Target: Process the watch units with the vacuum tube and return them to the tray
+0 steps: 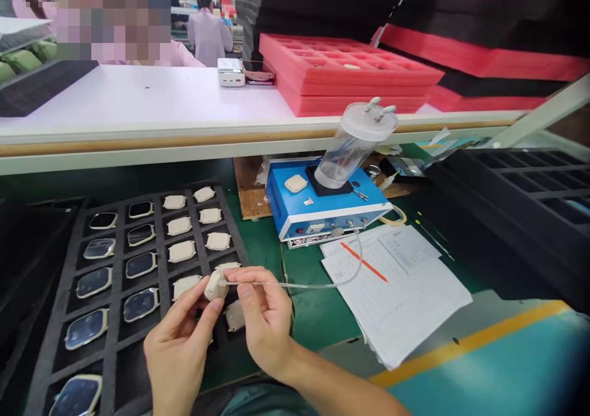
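Observation:
Between the fingertips and thumb of my left hand is a cream watch case, held tilted over a black foam tray. My right hand pinches the end of a clear thin tube up against that case; the exact contact is hidden by my fingers. The tube curves back to the front of a blue machine. In the tray's left columns lie watch cases with dark screens, and in its right columns cream cases without a visible screen. My hands cover part of the tray's lower right.
On the blue machine stand a clear cylinder and a cream watch case. Papers with an orange stick lie at right. A shelf edge crosses above, bearing red foam trays. Black trays stand far right. People sit beyond.

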`<action>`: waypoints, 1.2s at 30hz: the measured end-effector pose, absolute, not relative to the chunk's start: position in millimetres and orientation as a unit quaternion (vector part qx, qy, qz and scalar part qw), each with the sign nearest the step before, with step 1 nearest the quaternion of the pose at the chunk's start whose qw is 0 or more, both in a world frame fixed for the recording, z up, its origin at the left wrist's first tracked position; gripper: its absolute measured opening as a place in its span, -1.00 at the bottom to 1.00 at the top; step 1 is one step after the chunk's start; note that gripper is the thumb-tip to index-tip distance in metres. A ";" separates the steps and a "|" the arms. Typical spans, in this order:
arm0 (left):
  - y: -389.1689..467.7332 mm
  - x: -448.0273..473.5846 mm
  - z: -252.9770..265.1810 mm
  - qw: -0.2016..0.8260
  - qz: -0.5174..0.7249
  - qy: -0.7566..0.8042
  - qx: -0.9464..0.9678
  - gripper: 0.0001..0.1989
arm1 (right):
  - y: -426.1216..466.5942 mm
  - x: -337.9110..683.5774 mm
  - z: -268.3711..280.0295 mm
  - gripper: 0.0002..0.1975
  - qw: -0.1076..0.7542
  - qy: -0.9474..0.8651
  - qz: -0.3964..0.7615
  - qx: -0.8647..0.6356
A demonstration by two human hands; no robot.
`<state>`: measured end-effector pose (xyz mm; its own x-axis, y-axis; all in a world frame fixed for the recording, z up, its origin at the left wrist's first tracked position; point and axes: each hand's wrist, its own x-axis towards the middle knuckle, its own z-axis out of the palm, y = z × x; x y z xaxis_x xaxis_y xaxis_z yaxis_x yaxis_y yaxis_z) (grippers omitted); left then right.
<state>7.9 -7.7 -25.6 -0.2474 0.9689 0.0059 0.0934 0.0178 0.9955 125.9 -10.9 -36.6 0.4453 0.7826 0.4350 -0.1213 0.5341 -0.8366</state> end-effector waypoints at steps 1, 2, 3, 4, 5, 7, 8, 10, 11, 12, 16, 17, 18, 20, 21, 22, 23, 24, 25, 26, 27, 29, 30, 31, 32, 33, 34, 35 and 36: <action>-7.6 7.6 -26.3 0.411 0.532 0.584 0.454 -0.63 | -10.9 126.0 -36.4 -0.84 0.760 -0.436 0.295 -0.381; -7.6 7.2 -27.0 0.412 0.531 0.585 0.453 -0.62 | -11.0 126.1 -36.1 -0.84 0.760 -0.437 0.292 -0.382; -7.5 6.7 -27.7 0.413 0.531 0.586 0.453 -0.62 | -11.0 126.1 -35.7 -0.84 0.759 -0.438 0.290 -0.384; -7.5 6.3 -28.3 0.411 0.531 0.587 0.453 -0.61 | -10.9 126.2 -35.4 -0.84 0.758 -0.439 0.290 -0.386; -7.4 6.0 -28.6 0.409 0.531 0.588 0.453 -0.60 | -10.8 126.2 -35.1 -0.84 0.758 -0.438 0.289 -0.387; -7.2 6.0 -28.3 0.404 0.532 0.589 0.455 -0.60 | -10.6 126.1 -34.8 -0.84 0.759 -0.434 0.291 -0.387; -7.1 6.4 -27.7 0.403 0.534 0.588 0.455 -0.60 | -10.4 126.1 -34.7 -0.84 0.761 -0.432 0.292 -0.385; -6.9 7.6 -25.9 0.406 0.538 0.583 0.454 -0.62 | -10.2 125.9 -34.9 -0.84 0.765 -0.431 0.293 -0.379; -6.8 8.2 -25.1 0.409 0.540 0.581 0.452 -0.63 | -10.1 125.7 -35.2 -0.84 0.766 -0.431 0.293 -0.377; -6.8 8.8 -24.4 0.411 0.542 0.579 0.450 -0.63 | -10.1 125.6 -35.4 -0.83 0.767 -0.431 0.293 -0.376; -7.1 8.7 -24.9 0.412 0.541 0.579 0.449 -0.63 | -10.5 125.0 -36.7 -0.83 0.766 -0.429 0.295 -0.377; -7.2 8.3 -25.4 0.411 0.541 0.580 0.449 -0.62 | -10.6 125.0 -36.8 -0.84 0.766 -0.429 0.296 -0.377; -7.3 7.9 -25.9 0.409 0.541 0.581 0.450 -0.62 | -10.8 125.0 -36.9 -0.84 0.766 -0.428 0.297 -0.377; -7.4 7.4 -26.5 0.409 0.539 0.582 0.451 -0.62 | -11.0 125.1 -36.8 -0.84 0.764 -0.428 0.299 -0.378; -7.5 7.2 -26.6 0.409 0.536 0.583 0.452 -0.62 | -11.1 125.2 -36.7 -0.84 0.763 -0.429 0.299 -0.379; -7.5 7.1 -26.5 0.409 0.534 0.585 0.453 -0.62 | -11.1 125.3 -36.5 -0.84 0.763 -0.429 0.299 -0.381; -7.5 7.0 -26.5 0.408 0.532 0.586 0.454 -0.62 | -11.1 125.5 -36.3 -0.84 0.763 -0.429 0.299 -0.381; -7.5 6.9 -26.5 0.407 0.531 0.587 0.456 -0.62 | -11.0 125.6 -36.2 -0.84 0.763 -0.428 0.298 -0.381; -7.5 6.7 -26.6 0.406 0.530 0.588 0.457 -0.62 | -11.0 125.6 -36.0 -0.84 0.764 -0.428 0.298 -0.380; -7.5 6.5 -27.0 0.404 0.528 0.589 0.459 -0.62 | -10.9 125.7 -36.0 -0.84 0.764 -0.428 0.297 -0.379; -7.5 6.2 -27.4 0.402 0.527 0.590 0.461 -0.62 | -10.8 125.8 -35.9 -0.84 0.765 -0.428 0.297 -0.379; -7.4 5.6 -28.5 0.398 0.525 0.592 0.464 -0.62 | -10.6 125.8 -36.0 -0.84 0.765 -0.428 0.298 -0.379; -7.4 5.4 -28.9 0.398 0.525 0.592 0.464 -0.62 | -10.6 125.8 -36.1 -0.84 0.764 -0.428 0.298 -0.380; -7.5 5.2 -29.3 0.399 0.526 0.590 0.464 -0.61 | -10.5 125.8 -36.2 -0.84 0.764 -0.428 0.297 -0.380; -7.6 5.0 -29.4 0.401 0.527 0.589 0.463 -0.61 | -10.6 125.8 -36.3 -0.85 0.764 -0.428 0.297 -0.381; -7.7 5.0 -29.4 0.403 0.528 0.588 0.462 -0.61 | -10.6 125.8 -36.4 -0.85 0.764 -0.428 0.295 -0.382; -7.9 5.0 -29.3 0.404 0.527 0.588 0.462 -0.61 | -10.7 125.8 -36.5 -0.85 0.763 -0.428 0.294 -0.384; -8.1 5.0 -29.1 0.403 0.527 0.588 0.461 -0.62 | -10.8 125.8 -36.6 -0.85 0.762 -0.428 0.293 -0.386; -8.4 5.0 -28.8 0.403 0.526 0.589 0.462 -0.62 | -10.8 125.8 -36.6 -0.85 0.761 -0.429 0.293 -0.388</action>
<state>5.0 -8.4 -28.8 -0.2477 0.9688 0.0113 0.1192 0.0189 0.9927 125.8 -10.8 -36.6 0.4607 0.7790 0.4252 -0.1139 0.5270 -0.8422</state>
